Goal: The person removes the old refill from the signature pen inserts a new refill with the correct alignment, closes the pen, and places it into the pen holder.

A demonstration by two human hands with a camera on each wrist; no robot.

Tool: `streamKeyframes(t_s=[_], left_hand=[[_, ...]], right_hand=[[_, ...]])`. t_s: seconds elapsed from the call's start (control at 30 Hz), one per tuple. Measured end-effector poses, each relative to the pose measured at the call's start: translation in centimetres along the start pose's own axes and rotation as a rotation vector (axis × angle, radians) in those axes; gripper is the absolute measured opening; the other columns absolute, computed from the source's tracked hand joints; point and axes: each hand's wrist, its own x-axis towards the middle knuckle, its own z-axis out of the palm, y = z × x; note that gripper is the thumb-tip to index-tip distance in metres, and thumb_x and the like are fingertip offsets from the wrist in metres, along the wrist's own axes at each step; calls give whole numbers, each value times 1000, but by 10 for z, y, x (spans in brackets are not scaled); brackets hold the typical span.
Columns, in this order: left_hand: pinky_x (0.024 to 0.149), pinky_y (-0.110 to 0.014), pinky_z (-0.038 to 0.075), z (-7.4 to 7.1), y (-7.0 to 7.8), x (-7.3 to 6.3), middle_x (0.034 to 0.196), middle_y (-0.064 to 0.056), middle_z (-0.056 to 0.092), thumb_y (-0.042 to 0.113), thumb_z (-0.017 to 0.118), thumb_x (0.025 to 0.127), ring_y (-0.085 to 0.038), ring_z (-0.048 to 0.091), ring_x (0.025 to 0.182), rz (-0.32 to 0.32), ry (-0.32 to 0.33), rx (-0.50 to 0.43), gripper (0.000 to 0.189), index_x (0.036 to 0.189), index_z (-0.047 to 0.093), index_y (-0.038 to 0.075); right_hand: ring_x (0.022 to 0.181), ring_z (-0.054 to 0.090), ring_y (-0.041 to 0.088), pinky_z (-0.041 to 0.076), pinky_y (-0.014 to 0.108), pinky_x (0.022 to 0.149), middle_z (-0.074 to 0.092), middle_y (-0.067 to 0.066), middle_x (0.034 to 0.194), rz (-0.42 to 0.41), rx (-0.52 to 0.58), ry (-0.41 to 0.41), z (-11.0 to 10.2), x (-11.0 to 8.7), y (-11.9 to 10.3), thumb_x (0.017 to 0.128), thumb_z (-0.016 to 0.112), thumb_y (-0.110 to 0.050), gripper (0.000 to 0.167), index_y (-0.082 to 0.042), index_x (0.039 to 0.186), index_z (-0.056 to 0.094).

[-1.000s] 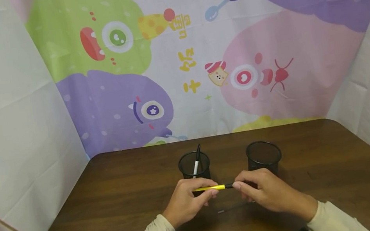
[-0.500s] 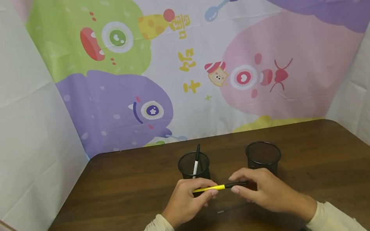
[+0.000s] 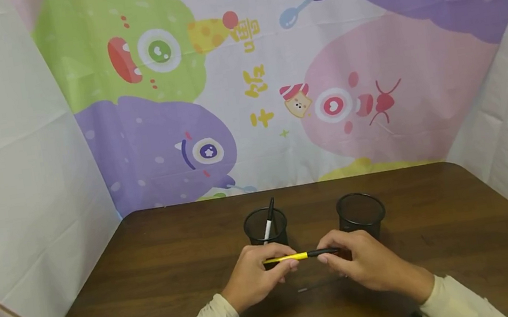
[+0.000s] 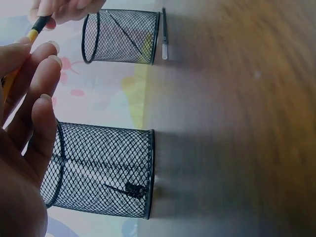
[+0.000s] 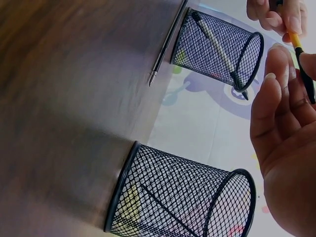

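My left hand [image 3: 256,274] pinches the yellow barrel of a yellow-and-black pen [image 3: 297,256], held level above the table. At its black end, the thumb and fingers of my right hand [image 3: 368,259] hold the pen; in the right wrist view the thumb lies over the black part [image 5: 307,89], whose tapered tip sticks out past it. Behind the left hand stands a black mesh cup [image 3: 253,226] with a white-and-black pen [image 3: 269,224] leaning in it. Another mesh cup [image 3: 361,209] is behind the right hand.
On the wooden table [image 3: 164,279], below the hands, lies a thin dark refill-like rod [image 5: 165,47] with a metal tip. Through the right cup's mesh a thin dark line [image 5: 168,210] shows. A cartoon-printed cloth [image 3: 274,161] hangs behind the table, with pale cloth at both sides.
My right fingers loosened from the pen's black end and shifted slightly, uncovering more of it, then drew in around it again. The left hand keeps its hold almost unmoved.
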Motion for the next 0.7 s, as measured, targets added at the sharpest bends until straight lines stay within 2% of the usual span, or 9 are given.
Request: streamKeyframes(t_s=[0.1, 0.37, 0.7], left_hand=[[52, -27, 54, 0, 0, 0, 82, 4, 73, 18, 73, 93, -2, 62, 57, 16, 7, 3, 10, 102, 74, 13], [52, -28, 54, 1, 1, 0, 83, 4, 74, 17, 73, 93, -2, 62, 57, 27, 8, 5, 10, 102, 75, 13], [51, -28, 54, 3, 0, 0, 82, 0, 74, 8, 76, 89, -12, 64, 54, 39, 22, 9, 11, 101, 75, 10]], right_hand=[[59, 62, 9, 53, 27, 53, 65, -1, 72, 10, 3, -7, 0, 0, -1, 99, 65, -18, 5, -16, 104, 66], [59, 62, 7, 53, 27, 54, 65, -3, 70, 11, -21, -10, 1, -1, 0, 101, 62, -17, 5, -20, 100, 66], [60, 61, 6, 52, 26, 55, 63, -11, 71, -7, -31, -13, 0, 0, 2, 103, 59, -16, 14, -22, 94, 68]])
